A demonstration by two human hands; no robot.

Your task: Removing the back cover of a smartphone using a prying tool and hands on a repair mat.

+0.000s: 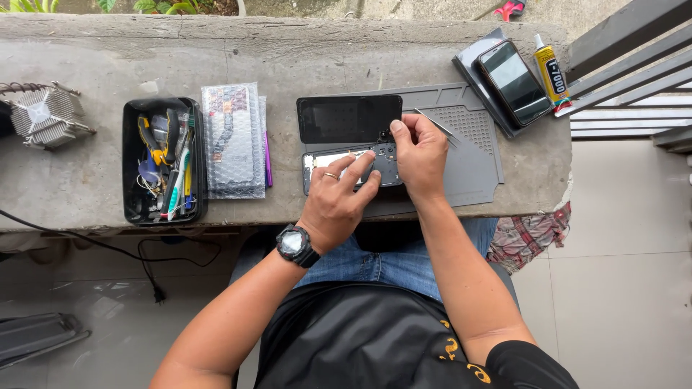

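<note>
A rough grey concrete ledge [86, 194] runs across the view, outdoors by the look of the green leaves beyond its far edge and the pale floor tiles [620, 288] below. The person sits at it, knees in blue jeans under the edge.

On the ledge lies one grey rubber work mat [472, 155] with moulded compartments. On the mat's left part rests one opened dark smartphone body [346, 167], its inner parts showing, and one black screen panel [349, 118] lies just above it, touching or nearly so.

The left hand [337, 200], with a ring and a black wristwatch [295, 245] on that arm, lies flat over the phone body, fingers spread narrow and pressing it down. The right hand [419, 153] pinches at the phone's upper right corner with thumb and forefinger closed together; whether something small sits between them I cannot tell.

One thin metal tweezer [438, 127] lies on the mat just beside the right hand. At the far right, one second phone with a glossy screen [513, 81] rests on a grey box lid, with one tube of glue [551, 73] beside it. To the left stand one stack of bubble-wrapped packets [233, 140], one black plastic tray full of hand tools [163, 160], and one finned metal heat sink [45, 117]. A black cable [108, 245] hangs below the ledge.
</note>
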